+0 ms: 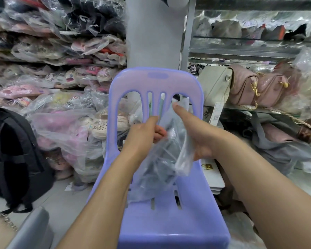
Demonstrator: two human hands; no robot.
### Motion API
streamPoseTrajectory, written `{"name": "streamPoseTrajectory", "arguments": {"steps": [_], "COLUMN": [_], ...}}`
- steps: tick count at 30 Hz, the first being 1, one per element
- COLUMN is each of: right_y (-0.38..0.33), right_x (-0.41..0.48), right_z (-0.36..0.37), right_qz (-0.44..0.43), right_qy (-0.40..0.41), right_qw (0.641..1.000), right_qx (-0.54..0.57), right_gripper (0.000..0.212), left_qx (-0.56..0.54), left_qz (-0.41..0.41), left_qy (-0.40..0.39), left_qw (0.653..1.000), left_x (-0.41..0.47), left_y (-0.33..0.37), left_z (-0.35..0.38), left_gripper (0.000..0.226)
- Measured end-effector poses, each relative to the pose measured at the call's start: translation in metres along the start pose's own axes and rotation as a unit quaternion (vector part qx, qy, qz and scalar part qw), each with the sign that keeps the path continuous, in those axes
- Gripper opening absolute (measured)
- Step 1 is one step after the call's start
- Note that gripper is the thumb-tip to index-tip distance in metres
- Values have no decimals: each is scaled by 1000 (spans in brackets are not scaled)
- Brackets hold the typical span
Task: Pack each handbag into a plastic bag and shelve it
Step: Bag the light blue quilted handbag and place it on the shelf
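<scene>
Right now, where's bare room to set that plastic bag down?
Free: the chair seat, its front half below the plastic bag; the floor strip between it and the black backpack. Crowded: left shelves stuffed with bagged shoes; right shelf lined with handbags.

Bare left hand [142, 136], bare right hand [199, 139].
</scene>
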State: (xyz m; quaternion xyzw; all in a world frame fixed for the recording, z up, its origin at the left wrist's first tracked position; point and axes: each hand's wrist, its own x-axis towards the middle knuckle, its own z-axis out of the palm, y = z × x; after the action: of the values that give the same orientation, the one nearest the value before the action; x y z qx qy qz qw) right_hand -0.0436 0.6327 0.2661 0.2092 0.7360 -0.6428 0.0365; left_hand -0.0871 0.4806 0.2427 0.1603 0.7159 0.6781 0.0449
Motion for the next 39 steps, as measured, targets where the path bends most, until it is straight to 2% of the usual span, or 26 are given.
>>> {"name": "streamPoseTrajectory", "arguments": {"steps": [3, 5, 7, 9, 11, 13, 15, 18, 21, 23, 24, 25, 27, 30, 33, 35, 37, 39], "right_y": [7, 13, 21, 30, 37, 39, 37, 33, 31, 32, 32, 33, 32, 30, 29, 33, 36, 39], "right_x": [1, 0, 3, 7, 10, 10, 11, 10, 9, 9, 9, 8, 5, -4, -20, -30, -32, -30], "right_z": [-10, -16, -20, -23, -26, -31, -35, -40, -44, -46, -47, -47, -48, -57, -73, -82, -89, -96], "right_qz": [0, 17, 10, -20, -42, -52, -73, -128, -197, -250, -269, -284, -297, -289, -286, -288, -312, -339], "right_qy": [41, 63, 119, 177, 189, 184, 191, 202, 182, 156, 139, 122, 82, 42, 20, 21, 51, 103], "right_qw": [992, 985, 982, 979, 980, 981, 979, 971, 961, 948, 942, 936, 931, 941, 956, 957, 948, 930], "right_qx": [-122, -159, -147, -94, -49, -15, 3, 16, 64, 120, 147, 169, 195, 169, 63, 27, 45, 92], "right_gripper": [83, 70, 53, 46, 40, 36, 45, 45, 47, 46, 49, 51, 57, 60, 51, 46, 45, 47], "left_qx": [-32, -65, -122, -167, -155, -105, -54, -23, 1, -50, -113, -182, -264, -250, -219, -187, -160, -142], "left_qz": [-36, -46, -55, -60, -67, -88, -110, -111, -134, -178, -196, -207, -180, -89, 6, 47, 72, 91], "left_qy": [-88, -103, -43, 76, 164, 180, 159, 189, 270, 238, 204, 167, 117, 158, 178, 181, 170, 146], "left_qw": [995, 991, 990, 981, 972, 974, 980, 975, 954, 953, 952, 947, 940, 951, 959, 964, 970, 975], "left_x": [-10, -11, -7, 2, 11, 17, 16, 8, 1, 1, 2, 4, 11, 15, 15, 17, 22, 27], "left_y": [-10, -13, -15, -21, -34, -48, -55, -58, -53, -45, -39, -35, -29, -26, -17, -8, -1, 2], "left_z": [17, 17, 17, 14, 10, 8, 11, 22, 31, 33, 33, 31, 29, 33, 43, 46, 44, 45], "left_gripper": [38, 36, 37, 31, 22, 19, 19, 37, 72, 109, 130, 140, 134, 134, 126, 116, 106, 77]}}
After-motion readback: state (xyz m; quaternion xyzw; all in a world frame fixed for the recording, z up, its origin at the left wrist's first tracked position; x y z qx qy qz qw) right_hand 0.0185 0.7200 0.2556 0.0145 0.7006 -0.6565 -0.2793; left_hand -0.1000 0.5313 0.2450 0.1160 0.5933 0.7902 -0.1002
